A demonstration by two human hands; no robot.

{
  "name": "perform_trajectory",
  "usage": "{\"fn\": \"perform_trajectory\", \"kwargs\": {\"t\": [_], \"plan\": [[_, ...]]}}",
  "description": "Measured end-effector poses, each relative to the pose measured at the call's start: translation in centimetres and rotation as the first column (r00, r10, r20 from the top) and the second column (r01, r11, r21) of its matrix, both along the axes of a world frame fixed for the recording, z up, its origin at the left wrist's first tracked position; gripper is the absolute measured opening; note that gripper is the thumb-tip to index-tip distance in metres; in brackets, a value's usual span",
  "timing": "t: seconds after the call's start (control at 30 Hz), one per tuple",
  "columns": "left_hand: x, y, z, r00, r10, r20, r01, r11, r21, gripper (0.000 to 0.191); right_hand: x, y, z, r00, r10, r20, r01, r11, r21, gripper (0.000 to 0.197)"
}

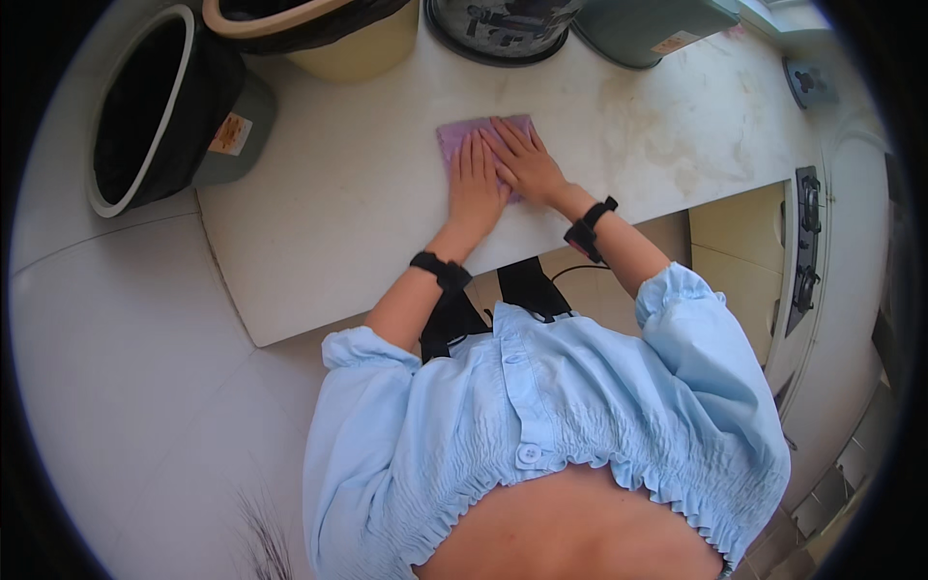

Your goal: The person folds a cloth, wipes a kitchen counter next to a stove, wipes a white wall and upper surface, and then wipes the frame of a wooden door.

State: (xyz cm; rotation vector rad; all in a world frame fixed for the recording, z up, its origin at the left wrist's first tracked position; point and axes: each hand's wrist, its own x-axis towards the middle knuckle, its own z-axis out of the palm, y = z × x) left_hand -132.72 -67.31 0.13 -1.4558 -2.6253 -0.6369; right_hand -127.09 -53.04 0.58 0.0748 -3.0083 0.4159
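A pink-purple cloth (461, 130) lies flat on the white countertop (348, 210). Both hands press down on it side by side, palms down. My left hand (476, 181) is on the left part of the cloth, its fingers pointing away from me. Angled in from the right, my right hand (528, 163) rests on the cloth's right part, its thumb side touching the left hand. Neither hand grips the cloth; the fingers are stretched out over it. Brownish smears (674, 145) mark the counter to the right of the hands.
Along the back stand a cream bin with a black liner (355, 54), a dark patterned bin (500, 29) and a grey-green bin (638, 32). A lined grey-green bin (246, 138) leans at the left. A small grey container (812, 81) and gas hob (805, 246) are at the right.
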Motion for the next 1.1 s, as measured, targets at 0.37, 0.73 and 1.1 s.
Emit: {"fn": "perform_trajectory", "kwargs": {"t": [0.37, 0.73, 1.1], "plan": [[6.3, 4.7, 0.0, 0.993, -0.02, 0.113, 0.043, 0.978, -0.206, 0.072, 7.0, 4.6, -1.4, 0.988, -0.116, -0.106, 0.095, 0.979, -0.182, 0.053], [12.4, 13.4, 0.0, 0.991, -0.03, 0.13, 0.062, 0.968, -0.244, 0.082, 12.8, 15.1, -1.2, 0.995, 0.064, 0.073, -0.057, 0.993, -0.103, 0.059], [4.3, 16.9, -1.5, 0.993, -0.067, 0.099, 0.088, 0.971, -0.22, 0.078, 5.5, 18.5, -4.0, 0.991, -0.083, -0.109, 0.076, 0.995, -0.068, 0.058]]}}
